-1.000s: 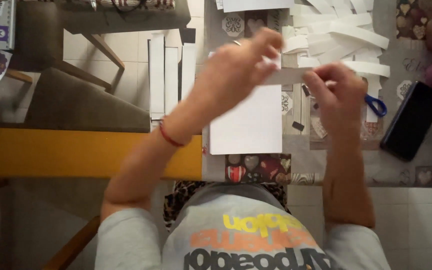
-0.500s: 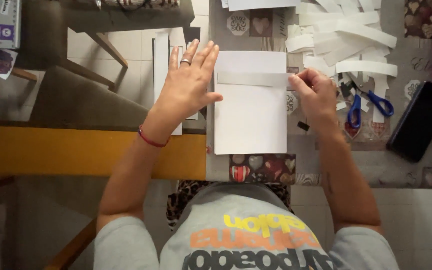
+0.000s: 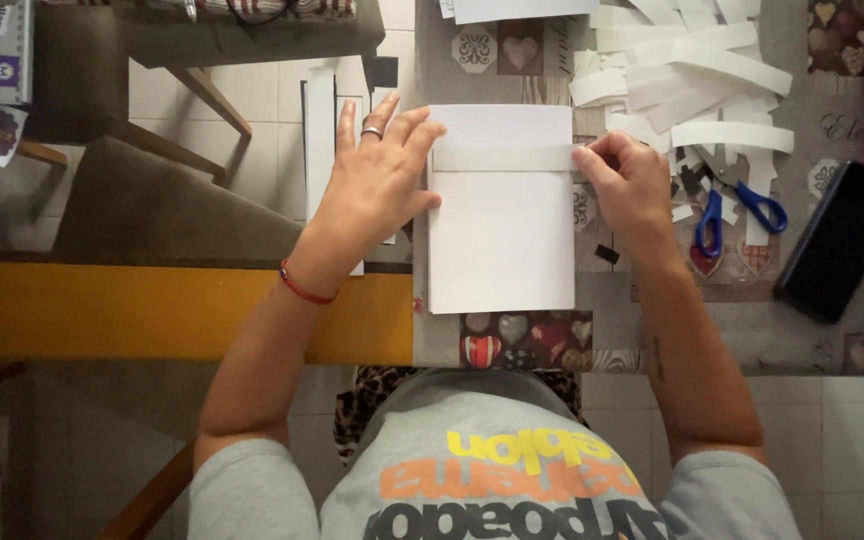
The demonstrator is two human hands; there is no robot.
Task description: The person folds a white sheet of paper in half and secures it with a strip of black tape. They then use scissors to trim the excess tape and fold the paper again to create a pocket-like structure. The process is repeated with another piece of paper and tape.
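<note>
White sheet [image 3: 500, 235] lies flat on the patterned tablecloth [image 3: 652, 330], squarely between the two hands, with a paper strip [image 3: 502, 157] laid across it near its far edge. Left hand [image 3: 380, 180] is spread flat, fingers released and open, fingertips pressing down on the sheet's left edge right where the strip ends; a ring shows on one finger and a red bracelet [image 3: 302, 290] circles the wrist behind it. Right hand [image 3: 632, 185] pinches the strip's other end between thumb and fingertips, holding it against the sheet's right edge. Beyond that right hand, a heap of cut white strips [image 3: 692, 80] fans out. Further out to its right lies a black phone [image 3: 837, 240]. Just beside its knuckles, blue-handled scissors [image 3: 737, 210] rest on the cloth. Close under its wrist, a small black scrap [image 3: 607, 254] sits alone.
</note>
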